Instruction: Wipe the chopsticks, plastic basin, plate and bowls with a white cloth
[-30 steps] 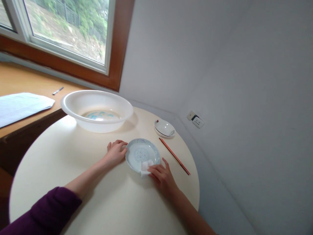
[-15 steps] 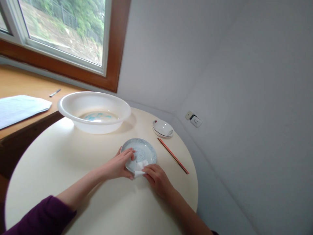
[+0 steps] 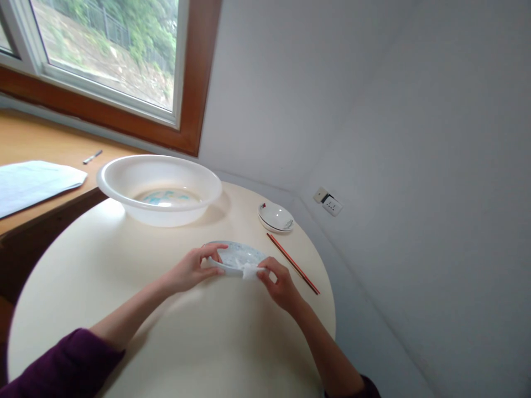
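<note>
A pale plate (image 3: 243,254) with a blue-grey pattern is held above the round table, its face tipped so that I see it at a low angle. My left hand (image 3: 197,268) grips its left edge, thumb underneath and fingers over the rim. A white tissue (image 3: 249,271) is folded over the near right rim. My right hand (image 3: 281,283) pinches the tissue against that rim between thumb and fingers.
A large white basin (image 3: 174,213) stands behind to the left on the round table (image 3: 199,342). Stacked small dishes (image 3: 276,215) and a pair of chopsticks (image 3: 293,263) lie on the right. A wooden desk (image 3: 37,135) with paper (image 3: 37,185) and a pen (image 3: 92,157) adjoins at left.
The plate has tilted from a fuller view of its face to a flatter angle. My right hand has shifted up and right along the rim with the tissue; my left hand moved slightly up.
</note>
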Demonstrator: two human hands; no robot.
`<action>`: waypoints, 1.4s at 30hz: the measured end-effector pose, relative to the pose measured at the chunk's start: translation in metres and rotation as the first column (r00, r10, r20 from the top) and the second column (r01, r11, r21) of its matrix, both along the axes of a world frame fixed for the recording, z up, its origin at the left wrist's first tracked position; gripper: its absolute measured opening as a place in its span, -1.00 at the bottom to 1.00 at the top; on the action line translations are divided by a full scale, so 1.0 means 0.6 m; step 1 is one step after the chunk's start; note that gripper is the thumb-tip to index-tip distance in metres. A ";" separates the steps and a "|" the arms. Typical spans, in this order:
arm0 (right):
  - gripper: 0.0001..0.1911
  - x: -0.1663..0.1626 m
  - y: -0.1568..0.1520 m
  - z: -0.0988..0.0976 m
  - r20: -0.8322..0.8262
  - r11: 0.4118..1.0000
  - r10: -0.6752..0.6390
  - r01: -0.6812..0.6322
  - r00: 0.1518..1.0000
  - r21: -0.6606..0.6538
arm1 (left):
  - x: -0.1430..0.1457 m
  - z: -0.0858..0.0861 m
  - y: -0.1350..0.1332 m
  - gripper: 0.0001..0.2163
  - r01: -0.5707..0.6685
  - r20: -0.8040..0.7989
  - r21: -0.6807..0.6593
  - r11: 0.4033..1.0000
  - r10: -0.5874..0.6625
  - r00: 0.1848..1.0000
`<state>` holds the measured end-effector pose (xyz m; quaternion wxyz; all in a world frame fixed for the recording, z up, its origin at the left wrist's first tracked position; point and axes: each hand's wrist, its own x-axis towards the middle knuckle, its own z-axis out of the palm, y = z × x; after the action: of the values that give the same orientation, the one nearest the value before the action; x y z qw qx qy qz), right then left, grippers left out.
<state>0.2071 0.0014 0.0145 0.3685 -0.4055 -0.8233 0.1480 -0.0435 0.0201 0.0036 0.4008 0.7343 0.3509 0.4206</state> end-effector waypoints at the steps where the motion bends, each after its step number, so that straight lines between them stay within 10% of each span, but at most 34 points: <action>1: -0.66 0.002 0.005 0.010 -0.014 1.000 -0.006 0.006 1.000 -0.027 | -0.005 0.007 0.001 -0.82 0.010 0.076 -0.040 0.999 -0.007 0.997; 9: -0.50 -0.008 0.048 0.000 -0.322 0.981 -0.127 0.071 0.938 -0.179 | -0.020 0.020 0.008 -0.76 0.154 0.637 -0.336 0.929 0.104 0.764; 16: -0.47 -0.090 0.085 -0.003 -0.745 0.933 -0.360 0.219 0.561 -0.286 | -0.008 0.022 0.006 -0.78 0.355 0.813 -0.486 0.799 0.265 0.518; 24: -0.52 -0.120 0.111 0.038 -0.808 0.872 -0.486 0.130 0.334 -0.471 | -0.021 0.008 0.018 -0.74 0.513 0.861 -0.425 0.746 0.157 0.484; 34: -0.75 -0.132 0.115 -0.025 -0.688 0.759 -0.596 0.013 0.413 -0.650 | -0.037 0.002 0.013 -0.57 0.660 0.872 -0.469 0.586 0.189 0.452; 42: -0.60 -0.109 0.141 -0.029 -0.567 0.832 -0.553 0.447 0.610 -0.329 | -0.031 0.003 0.019 -0.55 0.651 0.883 -0.463 0.601 0.253 0.395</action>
<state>0.1416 0.0862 -0.0026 0.6207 -0.5707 -0.4854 0.2313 -0.0622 0.0313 0.0055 0.8451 0.1827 0.1160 0.4888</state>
